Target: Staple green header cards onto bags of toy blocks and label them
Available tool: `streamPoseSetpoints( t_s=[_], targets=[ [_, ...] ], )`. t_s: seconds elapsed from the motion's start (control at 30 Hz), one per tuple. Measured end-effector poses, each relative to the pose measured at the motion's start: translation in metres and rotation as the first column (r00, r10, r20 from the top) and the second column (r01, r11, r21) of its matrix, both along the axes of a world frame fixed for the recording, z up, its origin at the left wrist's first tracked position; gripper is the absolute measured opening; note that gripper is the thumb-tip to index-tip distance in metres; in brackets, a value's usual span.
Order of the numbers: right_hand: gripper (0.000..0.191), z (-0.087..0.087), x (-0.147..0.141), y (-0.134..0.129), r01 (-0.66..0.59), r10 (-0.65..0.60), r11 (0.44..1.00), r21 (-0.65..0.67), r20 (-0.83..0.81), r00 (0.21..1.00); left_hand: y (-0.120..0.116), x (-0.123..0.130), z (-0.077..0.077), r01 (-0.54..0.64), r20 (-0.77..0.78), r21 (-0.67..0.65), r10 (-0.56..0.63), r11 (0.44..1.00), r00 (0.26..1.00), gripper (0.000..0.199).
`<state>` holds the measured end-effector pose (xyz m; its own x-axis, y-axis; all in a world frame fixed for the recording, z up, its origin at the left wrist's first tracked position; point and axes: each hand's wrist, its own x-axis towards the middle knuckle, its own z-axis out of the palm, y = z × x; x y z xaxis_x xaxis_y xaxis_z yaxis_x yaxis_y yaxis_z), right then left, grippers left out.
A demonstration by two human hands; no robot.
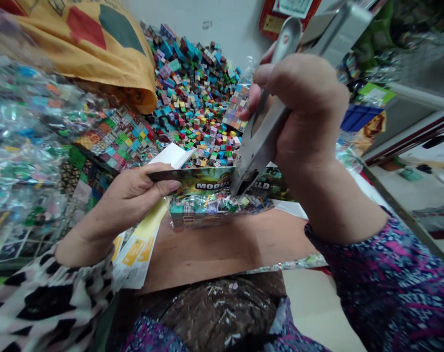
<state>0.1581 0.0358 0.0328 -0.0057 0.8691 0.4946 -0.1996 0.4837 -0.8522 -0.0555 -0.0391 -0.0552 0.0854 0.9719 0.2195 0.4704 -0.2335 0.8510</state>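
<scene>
My left hand [139, 198] pinches the left end of a dark printed header card [187, 181] between thumb and fingers. Lettering runs across the card, partly covered. Below it hangs a clear plastic bag [214, 205] of small colourful blocks. Wrapped around a metal plier stapler [258, 132], my right hand [306, 107] is closed on its handles. The stapler points down, and its jaws are at the middle of the card. Whether the jaws are pressed together I cannot tell.
A large heap of coloured cubes [196, 98] lies against the wall. Many filled clear bags [27, 132] pile up at the left, near a yellow cloth [93, 44]. Printed paper strips [139, 252] lie on the wooden tabletop [207, 249]. A blue container [361, 116] stands at the right.
</scene>
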Motion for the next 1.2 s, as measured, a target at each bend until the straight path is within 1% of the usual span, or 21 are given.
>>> streamPoseSetpoints(
  t_s=[0.07,0.2,0.3,0.37,0.43,0.5,0.6,0.67,0.7,0.77,0.8,0.83,0.87,0.9,0.93,1.0,1.07,1.1,1.13,1.17,1.2],
  targets=[
    [0.030,0.000,-0.004,0.004,0.013,-0.013,1.000,0.009,-0.002,1.000,0.000,0.000,0.000,-0.015,0.031,-0.037,0.016,0.999,0.999,0.019],
    [0.022,0.000,-0.007,0.003,0.084,-0.086,0.988,0.128,0.008,0.996,0.003,-0.001,0.000,-0.025,0.052,-0.081,0.030,0.996,0.998,0.022],
    [0.018,0.002,-0.003,-0.007,0.115,-0.121,0.988,0.104,0.054,0.991,0.006,-0.002,0.000,-0.012,0.046,-0.092,0.016,0.996,0.999,0.026],
    [0.014,0.003,0.002,-0.015,0.030,-0.033,0.998,0.051,0.064,0.997,0.007,-0.002,0.000,0.010,0.035,-0.079,-0.007,0.997,0.999,0.028],
    [0.013,0.003,0.008,-0.021,-0.146,0.146,0.989,-0.005,-0.002,0.989,0.007,-0.004,0.000,0.026,0.021,-0.067,-0.024,0.997,0.999,0.029],
    [0.027,0.000,0.014,-0.021,-0.317,0.313,0.948,-0.011,-0.122,0.942,0.006,-0.005,-0.001,0.027,0.024,-0.083,-0.025,0.996,0.999,0.029],
    [0.046,-0.005,0.029,-0.012,-0.401,0.399,0.913,0.072,-0.355,0.846,0.006,-0.009,-0.003,0.030,0.048,-0.109,-0.025,0.994,0.999,0.027],
    [0.054,-0.006,0.045,-0.006,-0.426,0.376,0.903,0.061,-0.592,0.712,0.006,-0.010,-0.004,0.022,0.050,-0.075,-0.019,0.997,0.999,0.023],
    [0.057,-0.005,0.055,-0.004,-0.465,0.341,0.885,0.035,-0.728,0.595,0.006,-0.010,-0.004,0.010,0.045,-0.054,-0.008,0.998,0.999,0.022],
    [0.069,0.000,0.076,-0.006,-0.561,0.264,0.825,0.069,-0.925,0.274,0.006,-0.009,-0.002,-0.024,0.033,-0.039,0.025,0.999,0.999,0.021],
    [0.075,0.004,0.086,-0.009,-0.585,0.233,0.802,0.117,-0.964,0.126,0.005,-0.008,-0.001,-0.038,0.028,-0.051,0.040,0.998,0.999,0.021],
    [0.080,0.007,0.095,-0.013,-0.595,0.220,0.787,0.166,-0.975,0.018,0.004,-0.006,0.001,-0.046,0.022,-0.067,0.048,0.997,0.999,0.020],
    [0.082,0.010,0.103,-0.016,-0.600,0.208,0.778,0.186,-0.978,-0.033,0.002,-0.004,0.003,-0.049,0.020,-0.078,0.050,0.996,0.999,0.020],
    [0.080,0.012,0.109,-0.018,-0.587,0.203,0.790,0.174,-0.979,-0.017,0.000,-0.002,0.006,-0.047,0.025,-0.087,0.049,0.995,0.998,0.019],
    [0.073,0.013,0.114,-0.019,-0.574,0.189,0.811,0.117,-0.980,0.067,-0.002,-0.001,0.009,-0.043,0.041,-0.087,0.047,0.995,0.998,0.019],
    [0.059,0.012,0.120,-0.016,-0.481,0.167,0.876,-0.030,-0.917,0.361,-0.006,0.003,0.018,-0.052,0.082,-0.017,0.053,0.999,0.995,0.040],
    [0.058,0.008,0.124,-0.007,-0.297,0.155,0.953,-0.067,-0.731,0.664,-0.009,0.009,0.032,-0.086,0.018,0.156,0.084,0.984,0.996,0.067],
    [0.058,0.006,0.124,-0.002,-0.212,0.140,0.976,-0.042,-0.625,0.768,-0.009,0.014,0.040,-0.089,-0.087,0.265,0.116,0.960,0.989,0.071],
    [0.054,0.004,0.124,0.001,-0.162,0.125,0.987,-0.021,-0.535,0.835,-0.008,0.022,0.048,-0.067,-0.232,0.373,0.163,0.925,0.959,0.068],
    [0.049,0.003,0.124,0.001,-0.134,0.116,0.991,-0.006,-0.464,0.878,-0.006,0.032,0.057,0.003,-0.408,0.436,0.195,0.900,0.892,0.058],
    [0.043,0.003,0.123,0.000,-0.136,0.116,0.991,-0.021,-0.403,0.908,-0.003,0.045,0.065,0.068,-0.556,0.470,0.235,0.880,0.797,0.044]
  ],
)
